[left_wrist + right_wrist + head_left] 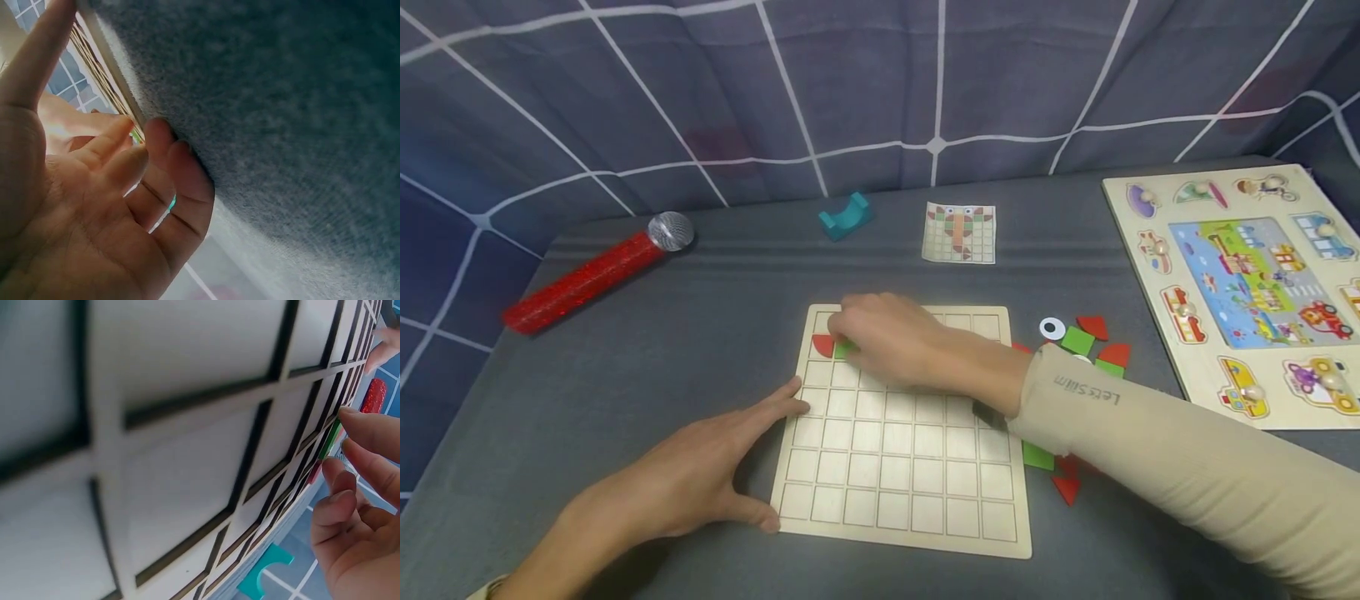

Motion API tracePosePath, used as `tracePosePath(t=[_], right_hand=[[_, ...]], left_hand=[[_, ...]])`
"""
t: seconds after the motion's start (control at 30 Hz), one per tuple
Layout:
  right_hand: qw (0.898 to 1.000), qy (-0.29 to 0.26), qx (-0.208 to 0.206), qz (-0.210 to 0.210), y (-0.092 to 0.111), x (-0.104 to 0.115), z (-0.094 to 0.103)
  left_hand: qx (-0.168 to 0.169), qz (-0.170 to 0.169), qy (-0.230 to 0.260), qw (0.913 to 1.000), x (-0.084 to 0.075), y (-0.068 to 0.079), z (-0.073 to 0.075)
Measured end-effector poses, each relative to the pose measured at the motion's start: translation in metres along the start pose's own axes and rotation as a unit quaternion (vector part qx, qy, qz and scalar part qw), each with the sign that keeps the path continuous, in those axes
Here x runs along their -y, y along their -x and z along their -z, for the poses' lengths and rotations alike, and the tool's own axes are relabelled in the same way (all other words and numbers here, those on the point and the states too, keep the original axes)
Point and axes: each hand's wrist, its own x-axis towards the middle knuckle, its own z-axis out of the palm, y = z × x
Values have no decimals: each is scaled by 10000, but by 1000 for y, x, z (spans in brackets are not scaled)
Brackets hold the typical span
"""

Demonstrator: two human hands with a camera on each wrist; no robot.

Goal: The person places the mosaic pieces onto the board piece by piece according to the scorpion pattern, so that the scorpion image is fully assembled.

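Observation:
A wooden grid board (895, 475) with square recesses lies in front of me. In one of its upper left cells sits a red quarter-circle piece (823, 345). Beside it my right hand (891, 337) has its fingertips around a green square tile (841, 350) at the board; the hand covers part of the tile. In the right wrist view the green tile (329, 439) shows between the fingertips. My left hand (700, 471) is spread along the board's left edge, thumb at the lower corner and fingertips at the side.
Loose red and green pieces (1037, 455) and a white eye disc (1052, 328) lie right of the board, partly under the right sleeve. Behind stand a pattern card (958, 233) and a teal arch (846, 217). A red microphone (595, 275) lies left, a knobbed puzzle (1157, 333) right.

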Motion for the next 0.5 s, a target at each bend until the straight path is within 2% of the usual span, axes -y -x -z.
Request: tracePosePath(t=[0.17, 0.4, 0.5], right_hand=[[10000, -19, 45, -20, 2, -1, 0], [9998, -77, 155, -113, 4, -3, 1], [9997, -69, 164, -161, 4, -4, 1]], left_hand=[[-120, -138, -12, 9998, 2, 1, 0], [-152, -22, 33, 9999, 2, 1, 2], [-131, -106, -46, 9998, 3, 1, 2]])
